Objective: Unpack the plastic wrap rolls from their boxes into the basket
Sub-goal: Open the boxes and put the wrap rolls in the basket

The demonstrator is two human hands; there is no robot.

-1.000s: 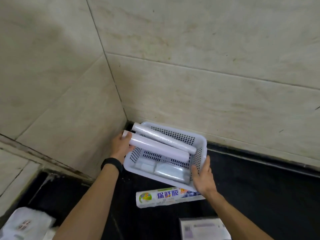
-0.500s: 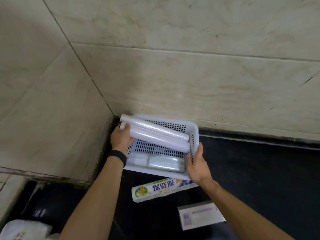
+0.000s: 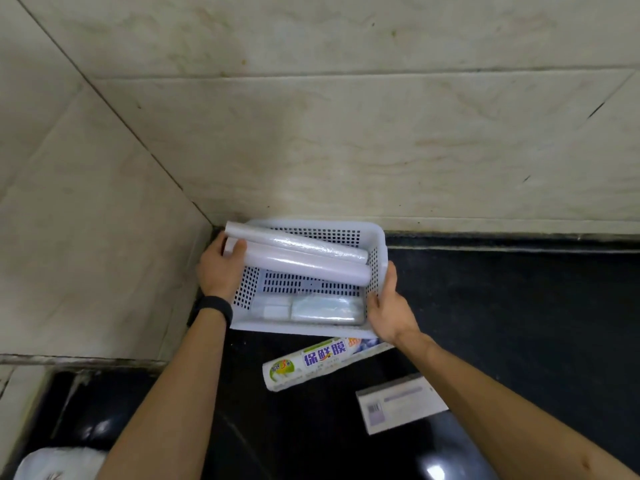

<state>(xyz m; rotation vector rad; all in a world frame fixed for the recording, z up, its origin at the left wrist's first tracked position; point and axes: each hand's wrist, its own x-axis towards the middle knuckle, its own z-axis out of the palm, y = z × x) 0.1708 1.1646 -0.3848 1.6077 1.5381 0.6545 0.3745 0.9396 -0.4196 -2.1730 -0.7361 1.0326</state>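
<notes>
Black surface (image 3: 519, 323), far left corner by tiled walls: both hands, left hand (image 3: 221, 268) and right hand (image 3: 388, 306), fingers curled on white basket (image 3: 379, 244) holding two plastic wrap rolls (image 3: 304, 261); boxed roll (image 3: 322, 362) at its near rim likely awaits unpacking.

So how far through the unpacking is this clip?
Done: two bare rolls lie across the basket. In hand: left hand and right hand grip the basket's ends. Left: a printed box on the counter, contents not visible.
</notes>
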